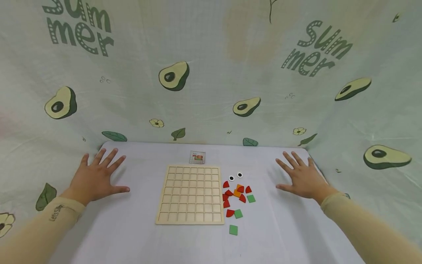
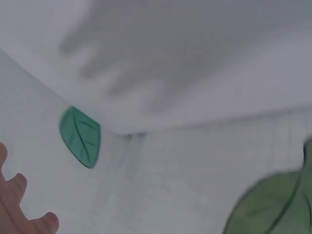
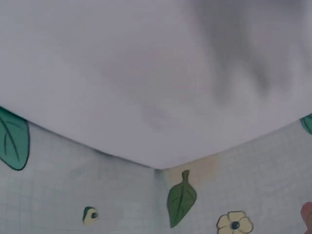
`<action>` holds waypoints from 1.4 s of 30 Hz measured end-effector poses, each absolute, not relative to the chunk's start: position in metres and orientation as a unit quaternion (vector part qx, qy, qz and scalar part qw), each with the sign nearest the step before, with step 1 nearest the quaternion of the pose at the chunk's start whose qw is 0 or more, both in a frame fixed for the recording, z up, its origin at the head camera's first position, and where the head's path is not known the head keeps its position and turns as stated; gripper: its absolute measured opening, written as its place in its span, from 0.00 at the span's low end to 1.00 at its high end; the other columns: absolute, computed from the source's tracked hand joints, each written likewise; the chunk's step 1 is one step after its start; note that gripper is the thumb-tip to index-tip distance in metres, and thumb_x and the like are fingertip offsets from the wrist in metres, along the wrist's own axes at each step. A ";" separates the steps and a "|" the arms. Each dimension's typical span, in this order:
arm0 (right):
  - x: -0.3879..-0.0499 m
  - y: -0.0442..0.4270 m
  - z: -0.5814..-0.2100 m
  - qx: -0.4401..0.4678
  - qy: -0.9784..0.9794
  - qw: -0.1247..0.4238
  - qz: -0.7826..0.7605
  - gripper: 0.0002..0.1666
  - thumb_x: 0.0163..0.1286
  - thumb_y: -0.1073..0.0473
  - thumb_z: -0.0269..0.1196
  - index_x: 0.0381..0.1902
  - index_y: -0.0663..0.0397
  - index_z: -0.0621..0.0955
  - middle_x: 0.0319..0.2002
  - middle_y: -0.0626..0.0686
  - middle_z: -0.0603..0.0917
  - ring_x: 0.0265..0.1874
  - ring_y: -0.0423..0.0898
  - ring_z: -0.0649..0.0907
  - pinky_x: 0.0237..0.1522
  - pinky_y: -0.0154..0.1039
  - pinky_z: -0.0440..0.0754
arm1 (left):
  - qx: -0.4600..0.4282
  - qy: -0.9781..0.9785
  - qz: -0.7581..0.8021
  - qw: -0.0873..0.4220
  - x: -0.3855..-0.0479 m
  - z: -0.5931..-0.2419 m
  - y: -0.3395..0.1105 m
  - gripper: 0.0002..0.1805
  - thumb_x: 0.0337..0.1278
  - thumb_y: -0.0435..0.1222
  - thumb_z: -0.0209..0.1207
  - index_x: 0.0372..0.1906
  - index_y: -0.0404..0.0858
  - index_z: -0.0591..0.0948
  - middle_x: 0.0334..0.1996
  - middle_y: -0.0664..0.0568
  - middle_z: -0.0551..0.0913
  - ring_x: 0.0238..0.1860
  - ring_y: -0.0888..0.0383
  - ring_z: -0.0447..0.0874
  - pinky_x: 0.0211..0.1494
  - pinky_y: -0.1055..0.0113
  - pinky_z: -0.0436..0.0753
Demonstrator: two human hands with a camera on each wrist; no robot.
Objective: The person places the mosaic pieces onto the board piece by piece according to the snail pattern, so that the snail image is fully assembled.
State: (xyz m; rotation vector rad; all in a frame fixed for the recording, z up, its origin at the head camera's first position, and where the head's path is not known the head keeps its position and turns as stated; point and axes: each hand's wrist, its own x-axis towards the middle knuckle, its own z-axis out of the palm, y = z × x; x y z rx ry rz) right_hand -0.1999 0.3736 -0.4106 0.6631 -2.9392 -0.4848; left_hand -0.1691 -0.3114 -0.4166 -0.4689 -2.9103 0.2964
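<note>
Lying beside the gridded board (image 1: 192, 194), red, orange and green pieces (image 1: 236, 194)

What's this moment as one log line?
left hand: spread, empty | right hand: spread, empty | grid board: cells unfilled | colored pieces: right of board

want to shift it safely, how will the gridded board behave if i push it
Probably stiff: the gridded board lies flat with straight edges. Being wide and low, it would likely slide rather than roll or tip. Pushed rightward, it may shove the red pieces beside its right edge.
</note>
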 end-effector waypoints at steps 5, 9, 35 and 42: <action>-0.207 0.347 -0.421 0.222 -0.965 0.032 -0.133 0.60 0.60 0.17 0.52 0.80 0.42 0.57 0.78 0.60 0.52 0.75 0.65 0.51 0.62 0.78 0.49 | -0.155 -0.983 0.058 0.085 -0.158 -0.425 -0.285 0.64 0.40 0.82 0.49 0.76 0.42 0.64 0.76 0.38 0.56 0.73 0.30 0.51 0.67 0.25 0.45; -0.211 0.327 -0.429 0.234 -0.967 0.035 -0.094 0.58 0.60 0.17 0.52 0.79 0.41 0.59 0.78 0.59 0.53 0.75 0.64 0.54 0.63 0.76 0.55 | -0.156 -0.985 0.019 0.077 -0.147 -0.434 -0.266 0.63 0.42 0.81 0.50 0.78 0.44 0.59 0.77 0.39 0.55 0.73 0.31 0.51 0.67 0.26 0.50; -0.250 0.264 -0.483 0.171 -0.940 -0.095 0.280 0.32 0.68 0.58 0.69 0.69 0.42 0.75 0.52 0.45 0.80 0.45 0.45 0.78 0.49 0.41 0.81 | -0.190 -0.973 -0.128 -0.025 -0.108 -0.483 -0.204 0.60 0.41 0.79 0.53 0.76 0.45 0.66 0.74 0.48 0.64 0.70 0.30 0.60 0.62 0.28 0.63; -0.253 0.260 -0.487 0.188 -0.945 -0.078 0.257 0.20 0.68 0.59 0.69 0.57 0.43 0.84 0.48 0.44 0.79 0.41 0.43 0.77 0.45 0.37 0.80 | -0.192 -0.974 -0.114 -0.033 -0.106 -0.480 -0.200 0.58 0.42 0.79 0.52 0.74 0.45 0.69 0.73 0.52 0.66 0.70 0.28 0.59 0.61 0.26 0.62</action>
